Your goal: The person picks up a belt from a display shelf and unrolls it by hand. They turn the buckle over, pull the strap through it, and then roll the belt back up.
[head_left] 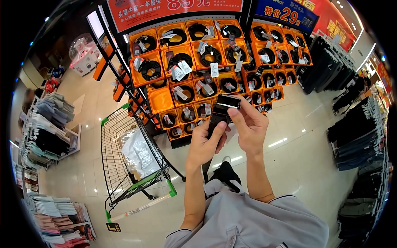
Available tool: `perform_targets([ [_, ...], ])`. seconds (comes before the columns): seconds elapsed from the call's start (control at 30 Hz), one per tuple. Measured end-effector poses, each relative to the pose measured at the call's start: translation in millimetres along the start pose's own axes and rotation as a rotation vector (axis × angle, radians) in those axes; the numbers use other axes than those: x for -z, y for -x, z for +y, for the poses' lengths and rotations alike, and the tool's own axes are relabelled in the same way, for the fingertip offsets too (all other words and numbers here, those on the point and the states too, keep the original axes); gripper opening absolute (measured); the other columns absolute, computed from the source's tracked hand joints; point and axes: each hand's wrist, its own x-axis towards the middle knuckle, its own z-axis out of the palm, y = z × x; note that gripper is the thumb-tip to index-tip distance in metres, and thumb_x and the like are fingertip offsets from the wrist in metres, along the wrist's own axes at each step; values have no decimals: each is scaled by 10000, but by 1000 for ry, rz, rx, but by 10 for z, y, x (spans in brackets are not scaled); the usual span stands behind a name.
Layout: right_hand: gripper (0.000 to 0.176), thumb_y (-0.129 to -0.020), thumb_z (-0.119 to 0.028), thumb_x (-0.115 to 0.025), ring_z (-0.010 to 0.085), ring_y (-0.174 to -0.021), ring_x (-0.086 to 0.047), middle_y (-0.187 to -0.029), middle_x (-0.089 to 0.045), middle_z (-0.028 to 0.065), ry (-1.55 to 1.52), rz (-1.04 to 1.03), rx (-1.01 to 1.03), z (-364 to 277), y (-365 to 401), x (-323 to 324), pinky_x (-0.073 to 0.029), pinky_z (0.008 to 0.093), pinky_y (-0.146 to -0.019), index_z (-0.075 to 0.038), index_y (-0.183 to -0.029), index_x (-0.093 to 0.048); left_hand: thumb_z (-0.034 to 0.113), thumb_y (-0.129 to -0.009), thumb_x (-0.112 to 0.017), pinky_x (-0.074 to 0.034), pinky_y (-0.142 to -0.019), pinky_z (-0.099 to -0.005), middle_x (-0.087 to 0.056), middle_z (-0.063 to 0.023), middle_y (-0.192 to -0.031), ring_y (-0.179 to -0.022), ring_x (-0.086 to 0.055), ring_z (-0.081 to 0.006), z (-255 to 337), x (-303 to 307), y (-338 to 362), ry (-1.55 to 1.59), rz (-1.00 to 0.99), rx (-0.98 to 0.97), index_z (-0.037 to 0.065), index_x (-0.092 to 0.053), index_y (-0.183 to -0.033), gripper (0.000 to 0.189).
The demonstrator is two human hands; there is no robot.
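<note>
My left hand [204, 144] clamps the black belt [218, 118] low on its strap; my right hand [249, 127] pinches the buckle [228, 101] just above. The belt's length runs upward between them, tilted rightward.

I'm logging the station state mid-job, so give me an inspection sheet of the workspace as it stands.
Surface: glossy pale floor; no worktable seen.
Job's things: black belt, held up in front of the orange display rack of coiled belts.
Clutter: wire shopping cart on the left, with clear plastic bags inside.
Hands: left hand grips the belt's strap; right hand pinches it near the buckle.
Cables: nothing seen.
Surroundings: dark hanging garments on the right, folded clothes on the left, price signs above.
</note>
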Motion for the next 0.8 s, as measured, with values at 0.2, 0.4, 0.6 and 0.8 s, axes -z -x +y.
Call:
perform_targets([
  [0.2,325,-827,54,-711,219,-1097,-655,-1249,-656,163,251,-303,241,-22,-36,116,-527,295,-877,-19,-1144,-717,167,-1024,-549,-311,-389,-205,-538,2,-591,-440,-442,-38,-24,10,40,35,106,-18,1,-593,-934,194],
  [0.4,434,-665,84,-711,363,-1311,-521,-1314,-627,141,293,-395,304,-25,-19,102,-431,444,-1059,-87,-1059,-769,125,-1030,-475,-381,-417,-203,-597,-28,-719,-497,-508,-57,-5,89,141,-69,118,-154,11,-566,-1043,146],
  [0.6,426,-640,103,-673,352,-1305,-528,-1304,-638,120,372,-399,372,-62,10,114,-447,439,-1038,-103,-995,-789,597,-1040,-217,-390,-547,-242,-635,-64,-918,-649,-504,-100,223,3,279,213,123,-64,25,-522,-1292,695],
  [0.8,418,-658,132,-624,349,-1295,-535,-1281,-659,119,502,-356,483,-114,54,133,-475,395,-988,-122,-940,-800,619,-1034,-211,-365,-544,-232,-586,-34,-851,-622,-477,-92,208,-6,276,211,97,-91,-25,-512,-1285,755],
])
